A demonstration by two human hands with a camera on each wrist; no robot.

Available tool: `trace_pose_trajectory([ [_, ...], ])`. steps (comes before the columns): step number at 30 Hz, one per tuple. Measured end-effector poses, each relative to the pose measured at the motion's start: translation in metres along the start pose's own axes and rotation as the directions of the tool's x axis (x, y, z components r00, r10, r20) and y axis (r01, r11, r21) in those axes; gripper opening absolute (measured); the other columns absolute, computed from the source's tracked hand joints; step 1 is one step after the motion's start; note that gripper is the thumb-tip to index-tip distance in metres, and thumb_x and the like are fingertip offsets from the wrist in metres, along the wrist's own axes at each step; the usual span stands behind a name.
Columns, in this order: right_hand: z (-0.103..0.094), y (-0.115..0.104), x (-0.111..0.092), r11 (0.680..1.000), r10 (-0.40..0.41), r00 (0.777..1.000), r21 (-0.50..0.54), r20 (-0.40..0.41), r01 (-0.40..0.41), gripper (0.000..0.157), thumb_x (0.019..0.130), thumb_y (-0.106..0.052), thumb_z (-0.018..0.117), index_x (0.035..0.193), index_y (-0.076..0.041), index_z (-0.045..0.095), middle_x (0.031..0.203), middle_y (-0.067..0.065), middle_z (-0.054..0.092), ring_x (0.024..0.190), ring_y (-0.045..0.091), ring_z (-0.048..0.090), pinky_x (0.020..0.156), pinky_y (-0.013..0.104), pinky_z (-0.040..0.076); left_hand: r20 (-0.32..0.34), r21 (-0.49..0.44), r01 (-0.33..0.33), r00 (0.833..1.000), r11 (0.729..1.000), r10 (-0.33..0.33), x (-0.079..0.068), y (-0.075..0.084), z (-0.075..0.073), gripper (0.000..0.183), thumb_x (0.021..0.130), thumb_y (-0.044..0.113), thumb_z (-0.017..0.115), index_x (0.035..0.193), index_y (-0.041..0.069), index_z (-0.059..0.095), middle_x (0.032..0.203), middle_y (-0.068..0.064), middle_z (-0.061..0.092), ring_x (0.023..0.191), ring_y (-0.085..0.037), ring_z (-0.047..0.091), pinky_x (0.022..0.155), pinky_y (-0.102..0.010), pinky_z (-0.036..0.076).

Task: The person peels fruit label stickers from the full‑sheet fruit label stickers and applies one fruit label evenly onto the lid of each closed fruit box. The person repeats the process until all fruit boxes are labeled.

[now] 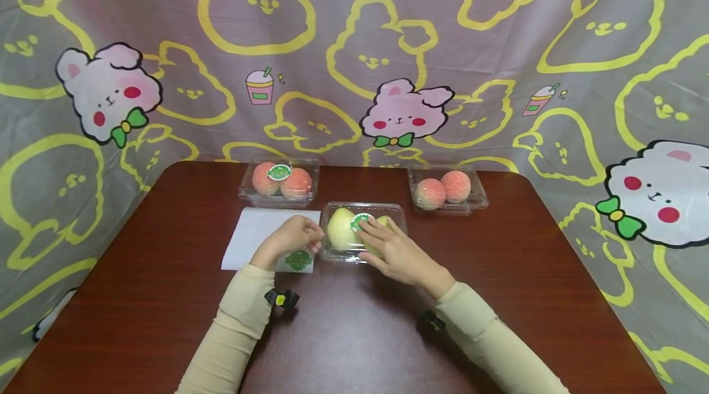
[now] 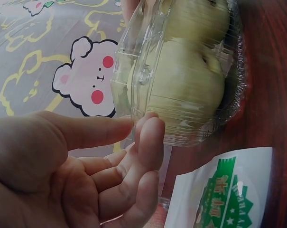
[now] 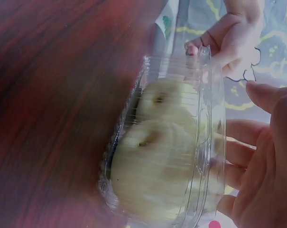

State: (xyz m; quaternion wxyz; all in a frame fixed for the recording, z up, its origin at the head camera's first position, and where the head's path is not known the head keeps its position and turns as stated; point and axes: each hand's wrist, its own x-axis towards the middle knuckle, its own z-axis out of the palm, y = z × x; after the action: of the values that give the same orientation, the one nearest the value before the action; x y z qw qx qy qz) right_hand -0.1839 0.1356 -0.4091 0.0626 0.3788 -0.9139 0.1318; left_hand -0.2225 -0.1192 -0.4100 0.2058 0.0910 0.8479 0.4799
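A clear plastic clamshell box [image 1: 364, 255] with two pale yellow-green pears [image 1: 341, 229] sits mid-table, lid down. A round green-and-white sticker [image 1: 361, 221] lies on its lid, partly under the fingertips of my right hand [image 1: 400, 252]. That hand rests on the lid with its fingers straight and spread. At the box's left end, my left hand [image 1: 296, 235] pinches the rim between thumb and forefinger; the rim [image 3: 205, 53] shows between them in the right wrist view. Beside this hand lies a white sticker sheet [image 1: 249, 240] with a green label [image 1: 299, 260] at its near corner.
Behind, to the left, stands a clear box [image 1: 246, 194] of two pink peaches [image 1: 267, 178] with a green sticker [image 1: 279, 172] on its lid. A similar box [image 1: 477, 200] of two peaches [image 1: 456, 186], without a visible sticker, is at back right. A patterned curtain [image 1: 321, 61] borders the table.
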Motion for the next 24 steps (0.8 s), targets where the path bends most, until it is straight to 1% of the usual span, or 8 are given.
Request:
trace_pose_trajectory([
  [1,0.000,0.000,0.000,1.000,-0.011,1.000,0.005,-0.006,0.011,0.049,0.096,-0.033,0.056,0.137,-0.006,0.053,0.147,0.014,0.049,0.140,0.033,0.042,0.116,0.059,0.028,0.000,-0.001,0.001,1.000,1.000,-0.001,0.000,0.000,0.000,0.022,0.097,0.005,0.052,0.104,-0.014,0.061,0.078,-0.017,0.069,0.062,-0.008,0.063,0.069,-0.034,0.060],
  [3,-0.001,-0.001,-0.001,1.000,-0.007,1.000,0.006,-0.019,0.007,0.048,0.095,-0.033,0.057,0.135,-0.006,0.055,0.147,0.014,0.049,0.140,0.034,0.043,0.116,0.059,0.028,0.001,-0.003,0.001,1.000,1.000,-0.001,0.000,0.000,0.000,0.022,0.097,0.005,0.052,0.104,-0.015,0.061,0.078,-0.017,0.069,0.062,-0.008,0.063,0.069,-0.033,0.060],
  [8,-0.003,0.002,-0.002,0.999,0.052,0.998,0.015,-0.034,-0.052,0.045,0.095,-0.034,0.057,0.132,-0.008,0.058,0.146,0.014,0.050,0.139,0.035,0.043,0.117,0.059,0.026,0.001,0.001,-0.001,1.000,1.000,0.001,0.000,0.000,0.000,0.023,0.097,0.005,0.052,0.104,-0.014,0.061,0.078,-0.017,0.069,0.062,-0.008,0.063,0.068,-0.033,0.060],
  [11,-0.004,0.005,-0.002,0.996,0.083,0.996,0.028,-0.043,-0.082,0.044,0.095,-0.034,0.057,0.130,-0.008,0.060,0.146,0.015,0.050,0.140,0.035,0.042,0.118,0.059,0.024,0.000,0.003,-0.001,1.000,1.000,0.001,0.000,0.001,0.000,0.022,0.097,0.005,0.052,0.103,-0.014,0.061,0.077,-0.016,0.069,0.061,-0.008,0.063,0.067,-0.032,0.059],
  [16,-0.007,0.008,-0.004,0.993,0.117,0.990,0.024,-0.083,-0.115,0.042,0.094,-0.034,0.059,0.124,-0.004,0.065,0.143,0.016,0.053,0.139,0.033,0.043,0.118,0.059,0.024,-0.005,0.001,0.007,1.000,1.000,-0.007,-0.001,0.002,0.000,0.021,0.096,0.004,0.051,0.102,-0.014,0.062,0.074,-0.012,0.068,0.060,-0.007,0.061,0.067,-0.030,0.059],
  [19,-0.009,0.009,-0.003,0.992,0.128,0.986,0.024,-0.107,-0.126,0.040,0.093,-0.033,0.061,0.118,-0.002,0.068,0.141,0.017,0.054,0.138,0.034,0.046,0.118,0.057,0.025,-0.007,0.005,0.013,1.000,1.000,-0.013,-0.001,0.002,0.000,0.021,0.096,0.004,0.051,0.101,-0.014,0.062,0.074,-0.012,0.068,0.061,-0.007,0.062,0.067,-0.031,0.059],
  [24,-0.010,0.011,-0.003,0.991,0.135,0.981,0.031,-0.142,-0.132,0.037,0.092,-0.029,0.063,0.113,0.000,0.069,0.137,0.019,0.057,0.133,0.037,0.050,0.117,0.056,0.029,-0.004,0.003,0.020,1.000,1.000,-0.020,-0.001,0.002,0.000,0.022,0.097,0.004,0.051,0.103,-0.014,0.061,0.076,-0.013,0.069,0.061,-0.007,0.062,0.069,-0.032,0.060],
])
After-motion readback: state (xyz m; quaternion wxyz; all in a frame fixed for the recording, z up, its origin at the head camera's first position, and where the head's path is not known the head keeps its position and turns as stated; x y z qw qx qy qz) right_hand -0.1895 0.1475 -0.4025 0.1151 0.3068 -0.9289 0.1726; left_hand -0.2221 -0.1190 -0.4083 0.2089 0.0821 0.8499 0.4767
